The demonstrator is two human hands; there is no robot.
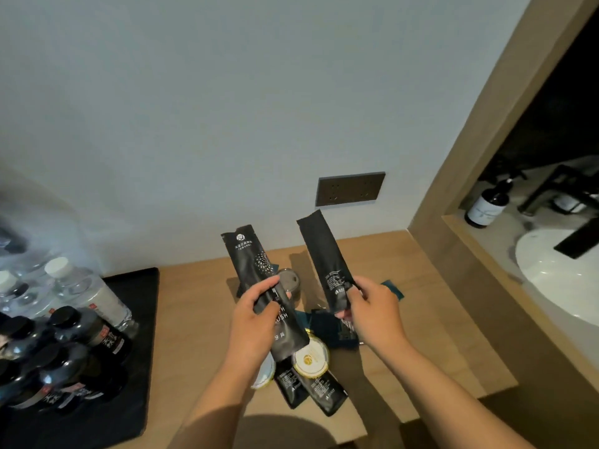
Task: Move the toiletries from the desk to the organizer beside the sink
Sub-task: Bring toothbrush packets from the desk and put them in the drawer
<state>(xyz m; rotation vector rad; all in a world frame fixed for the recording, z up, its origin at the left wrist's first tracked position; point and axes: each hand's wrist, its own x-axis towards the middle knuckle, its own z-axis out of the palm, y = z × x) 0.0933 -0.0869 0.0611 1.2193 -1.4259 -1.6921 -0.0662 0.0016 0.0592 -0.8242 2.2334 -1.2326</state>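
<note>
Left hand (pixel 256 314) grips a black toothbrush sachet (pixel 259 280) above the desk (pixel 421 335). Right hand (pixel 372 311) pinches a second sachet (pixel 324 254).

Bare tabletop (pixel 194 319) lay open between the black tray (pixel 142 319) of bottles (pixel 81 335) on the left and the pile of dark sachets (pixel 324 387) and round lids (pixel 309 359) at the middle. To the right, a wooden frame (pixel 453 176) edged the way toward the sink (pixel 557 280), where a pump bottle (pixel 487 205) and black faucet (pixel 580 238) stood.
</note>
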